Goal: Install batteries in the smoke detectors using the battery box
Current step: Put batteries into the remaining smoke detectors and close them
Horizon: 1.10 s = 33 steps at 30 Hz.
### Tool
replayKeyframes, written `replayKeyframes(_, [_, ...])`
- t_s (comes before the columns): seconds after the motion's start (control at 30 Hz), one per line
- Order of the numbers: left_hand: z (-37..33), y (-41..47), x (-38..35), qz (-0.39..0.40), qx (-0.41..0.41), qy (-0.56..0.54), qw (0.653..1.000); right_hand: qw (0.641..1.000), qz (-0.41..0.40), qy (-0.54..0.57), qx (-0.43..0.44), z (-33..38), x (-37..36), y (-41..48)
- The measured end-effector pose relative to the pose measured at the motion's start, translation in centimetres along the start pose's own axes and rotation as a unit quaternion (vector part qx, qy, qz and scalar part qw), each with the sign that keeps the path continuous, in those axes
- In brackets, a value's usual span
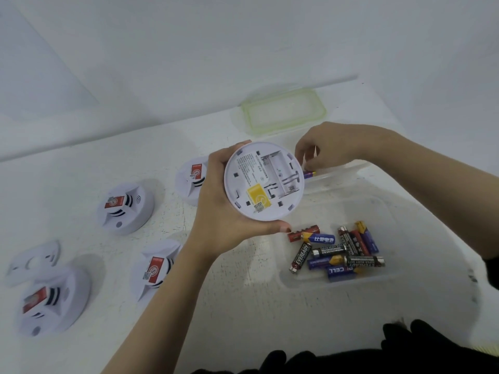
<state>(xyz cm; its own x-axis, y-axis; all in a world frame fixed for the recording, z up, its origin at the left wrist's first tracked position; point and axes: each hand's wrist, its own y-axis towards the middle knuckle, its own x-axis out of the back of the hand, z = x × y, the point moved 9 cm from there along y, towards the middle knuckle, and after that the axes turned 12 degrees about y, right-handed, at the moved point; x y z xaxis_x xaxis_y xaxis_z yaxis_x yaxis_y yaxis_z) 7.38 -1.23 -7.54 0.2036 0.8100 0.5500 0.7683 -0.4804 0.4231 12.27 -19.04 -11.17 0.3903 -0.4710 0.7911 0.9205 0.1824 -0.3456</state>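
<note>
The black battery [300,257] reads "EVEREADY". The blue battery [340,271] reads "CELL", and the second blue battery [322,239] carries Chinese characters. The print on the detector [251,171] is too small to read.

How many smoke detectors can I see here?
5 detectors: one in the left hand; four on the table: one partly behind that hand, one farther left, one by the forearm, one nearest left.

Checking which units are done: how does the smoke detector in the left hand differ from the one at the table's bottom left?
The held detector is lifted in the left hand; the corner detector rests on the table. The held detector shows its flat back, battery bay empty, yellow sticker; the corner detector shows its vented front, red label. Both are round and white.
</note>
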Motion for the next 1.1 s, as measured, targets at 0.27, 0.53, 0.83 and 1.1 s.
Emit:
replayKeyframes(0.27, [0.8, 0.0, 1.3, -0.036, -0.006, 0.031, 0.999, 0.999, -0.019, 0.027, 0.013, -0.1, -0.1, -0.2])
replayKeyframes(0.53, [2.2, -0.2, 2.1, -0.058, 0.007, 0.069, 0.996, 0.931, -0.163, 0.31, 0.098, 0.5, 3.4, -3.6])
replayKeyframes(0.83, [0.9, -0.4, 1.7, -0.061, -0.001, 0.042, 0.997, 0.824, -0.249, 0.451, 0.235, 5.9, 3.4, -8.6])
replayKeyframes(1.1, [-0.3, -1.0, 1.3, -0.044, -0.016, 0.049, 0.998, 0.862, -0.313, 0.272, 0.292, 8.7, 2.7, -10.9])
